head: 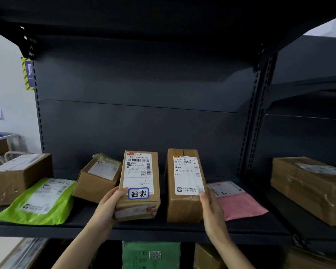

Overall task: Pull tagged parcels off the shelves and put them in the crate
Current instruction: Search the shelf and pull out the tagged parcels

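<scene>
Dark shelving [144, 229] faces us, our left hand [109, 204] gripping the tagged parcel [139, 177] by its near end at six o'clock, our right hand [211, 210] against the untagged box [184, 191] at its three o'clock, fingers hidden so we cannot tell its hold, and such an end-held pull may let the parcel tip at the lip.

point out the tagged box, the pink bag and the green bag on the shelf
tagged box [138, 184], head view, white shipping label
pink bag [239, 205], head view, bare pink middle
green bag [41, 199], head view, white label
</scene>
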A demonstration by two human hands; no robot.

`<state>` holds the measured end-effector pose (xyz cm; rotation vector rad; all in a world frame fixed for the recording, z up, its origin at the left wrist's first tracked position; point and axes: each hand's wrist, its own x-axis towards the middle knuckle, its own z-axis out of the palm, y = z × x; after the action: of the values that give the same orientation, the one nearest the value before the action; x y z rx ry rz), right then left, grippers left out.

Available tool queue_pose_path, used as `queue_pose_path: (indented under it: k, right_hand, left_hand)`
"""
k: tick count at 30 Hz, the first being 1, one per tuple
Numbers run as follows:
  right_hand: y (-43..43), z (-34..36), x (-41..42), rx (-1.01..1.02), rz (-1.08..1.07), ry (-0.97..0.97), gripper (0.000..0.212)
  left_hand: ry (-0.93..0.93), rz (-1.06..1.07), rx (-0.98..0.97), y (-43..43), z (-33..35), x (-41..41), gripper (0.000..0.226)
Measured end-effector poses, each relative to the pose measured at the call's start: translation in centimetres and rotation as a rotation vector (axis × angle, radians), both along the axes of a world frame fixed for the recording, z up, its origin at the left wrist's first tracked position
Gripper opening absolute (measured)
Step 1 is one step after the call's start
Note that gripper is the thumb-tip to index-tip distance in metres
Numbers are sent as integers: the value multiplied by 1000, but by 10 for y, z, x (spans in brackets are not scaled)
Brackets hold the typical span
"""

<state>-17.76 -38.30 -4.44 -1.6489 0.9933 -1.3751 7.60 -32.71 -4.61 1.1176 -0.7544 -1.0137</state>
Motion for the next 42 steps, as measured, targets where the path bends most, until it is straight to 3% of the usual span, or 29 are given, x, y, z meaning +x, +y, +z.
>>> queue_pose_path:
  k: [3, 11, 16, 20, 23, 28, 33, 38, 42]
  right_hand:
    - [2, -4, 0, -25, 8, -10, 32]
    - [-12, 3, 4, 49, -24, 31, 15]
    - [-33, 16, 11, 166, -105, 142, 33]
    - [-41, 16, -2, 166, -124, 158, 25]
    - [-46, 10, -30, 122, -207, 197, 20]
    - [-61, -5, -87, 130, -327, 350, 45]
    - [-69, -13, -119, 115, -266, 379, 49]
    - [-75, -14, -161, 49, -174, 437, 39]
    - [-80, -10, -193, 22, -110, 487, 42]
  left_hand:
    - [3, -18, -13, 2, 2, -3, 34]
    - [11, -39, -32, 7, 9, -3, 48]
    - [13, -47, -53, 7, 16, 0, 50]
    - [2, -70, -70, 4, 24, 4, 47]
    - [-11, -61, -79, 3, 32, 7, 57]
    - [11, -39, -102, 7, 47, -5, 47]
    - [-32, 27, -164, 17, 69, -39, 48]
    - [-21, 108, -192, 24, 77, -104, 40]
    - [-56, 114, -164, 22, 71, -169, 63]
